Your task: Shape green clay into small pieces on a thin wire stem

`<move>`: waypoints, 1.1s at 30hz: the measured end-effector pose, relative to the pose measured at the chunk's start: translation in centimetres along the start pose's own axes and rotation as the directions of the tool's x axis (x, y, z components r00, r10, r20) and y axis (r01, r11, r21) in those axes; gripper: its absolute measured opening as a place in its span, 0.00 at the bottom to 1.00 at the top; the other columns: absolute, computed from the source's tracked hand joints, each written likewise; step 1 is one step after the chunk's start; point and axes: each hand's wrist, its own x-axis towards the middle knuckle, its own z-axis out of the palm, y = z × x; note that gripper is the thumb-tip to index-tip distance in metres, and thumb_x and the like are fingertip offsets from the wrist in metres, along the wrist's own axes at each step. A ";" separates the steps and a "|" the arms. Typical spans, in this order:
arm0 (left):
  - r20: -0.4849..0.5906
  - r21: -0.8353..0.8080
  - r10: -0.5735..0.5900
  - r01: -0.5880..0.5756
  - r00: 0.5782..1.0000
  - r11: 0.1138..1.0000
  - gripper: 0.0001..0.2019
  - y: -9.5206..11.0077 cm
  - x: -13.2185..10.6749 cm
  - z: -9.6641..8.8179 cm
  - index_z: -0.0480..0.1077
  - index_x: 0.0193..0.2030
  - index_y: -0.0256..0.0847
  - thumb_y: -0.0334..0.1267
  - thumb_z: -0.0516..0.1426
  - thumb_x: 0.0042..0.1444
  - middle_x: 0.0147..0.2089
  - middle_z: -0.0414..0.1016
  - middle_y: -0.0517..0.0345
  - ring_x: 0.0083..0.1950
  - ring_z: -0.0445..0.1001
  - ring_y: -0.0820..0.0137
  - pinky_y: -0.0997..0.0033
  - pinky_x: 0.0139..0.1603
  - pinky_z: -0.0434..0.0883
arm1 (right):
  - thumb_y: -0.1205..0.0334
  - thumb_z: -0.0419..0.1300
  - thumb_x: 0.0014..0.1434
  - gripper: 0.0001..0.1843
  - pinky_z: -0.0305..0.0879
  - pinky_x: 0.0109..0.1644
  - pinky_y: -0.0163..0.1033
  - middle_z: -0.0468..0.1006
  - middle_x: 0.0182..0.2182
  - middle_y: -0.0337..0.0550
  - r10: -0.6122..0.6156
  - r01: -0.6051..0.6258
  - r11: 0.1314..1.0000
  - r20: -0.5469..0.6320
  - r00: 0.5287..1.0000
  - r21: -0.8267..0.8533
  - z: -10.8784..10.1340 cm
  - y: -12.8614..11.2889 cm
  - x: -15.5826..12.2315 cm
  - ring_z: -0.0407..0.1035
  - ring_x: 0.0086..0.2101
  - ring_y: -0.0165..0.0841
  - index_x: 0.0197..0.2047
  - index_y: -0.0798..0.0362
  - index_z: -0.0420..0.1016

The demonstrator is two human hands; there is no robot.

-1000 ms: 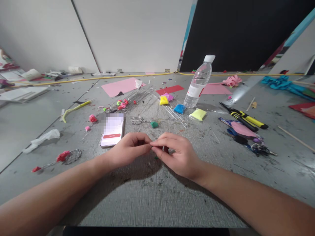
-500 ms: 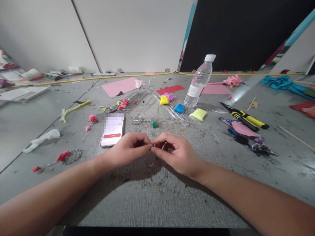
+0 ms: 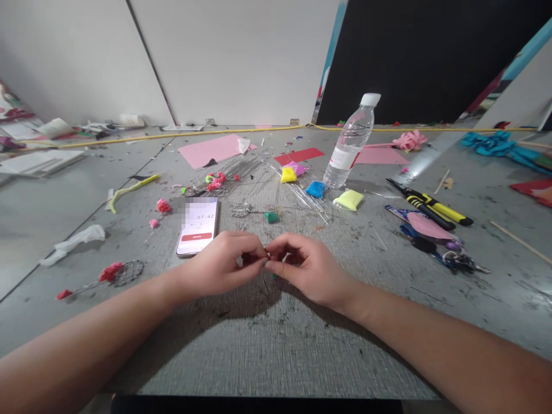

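Note:
My left hand [image 3: 230, 261] and my right hand [image 3: 308, 267] meet fingertip to fingertip just above the table. Both are closed in a pinch. Between the tips is a tiny piece of green clay, almost wholly hidden now. Under my right fingers a green bit [image 3: 274, 276] shows near the tabletop. Beyond my hands lies a green clay lump [image 3: 271, 217], at the end of a twisted wire piece [image 3: 244, 211]. A phone [image 3: 197, 227] with a lit timer screen rests just beyond my left hand.
Soft packets in yellow [image 3: 288, 175], blue [image 3: 316, 189] and lime [image 3: 348, 200] lie beyond. A water bottle [image 3: 345, 155] stands behind them. Yellow-black pliers [image 3: 435, 207] and keys [image 3: 457, 259] are at right. Left are a wire piece with red clay [image 3: 111, 272] and a crumpled tissue [image 3: 80, 240].
My fingertips have shifted slightly against each other, and the green clay between them shows less. The phone's timer digits are now readable. Nothing else on the table has moved.

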 end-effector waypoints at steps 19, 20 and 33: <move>-0.031 0.229 0.075 -0.066 0.997 0.971 0.09 -0.6 -0.1 0.6 0.72 0.33 0.39 0.30 0.53 0.64 0.28 0.71 0.57 0.28 0.69 0.71 0.71 0.29 0.65 | 0.64 0.68 0.55 0.11 0.69 0.31 0.37 0.76 0.30 0.37 0.150 -0.153 0.975 0.028 0.988 0.162 -0.2 0.3 0.4 0.70 0.28 0.29 0.42 0.51 0.76; -0.046 0.228 0.055 -0.043 0.997 0.973 0.10 -0.7 -0.1 0.5 0.72 0.33 0.38 0.30 0.53 0.64 0.28 0.71 0.58 0.28 0.69 0.71 0.72 0.29 0.65 | 0.63 0.67 0.56 0.12 0.69 0.30 0.37 0.76 0.30 0.37 0.156 -0.156 0.968 0.017 0.988 0.194 -0.3 0.2 0.4 0.70 0.28 0.30 0.44 0.51 0.75; -0.018 0.202 0.021 -0.017 1.000 0.979 0.10 -1.1 -0.1 0.5 0.73 0.34 0.37 0.30 0.53 0.65 0.29 0.73 0.57 0.28 0.71 0.72 0.73 0.29 0.65 | 0.56 0.61 0.63 0.07 0.61 0.26 0.35 0.73 0.25 0.35 0.114 -0.112 0.986 -0.008 0.993 0.124 -0.6 -0.1 0.4 0.65 0.25 0.28 0.38 0.51 0.74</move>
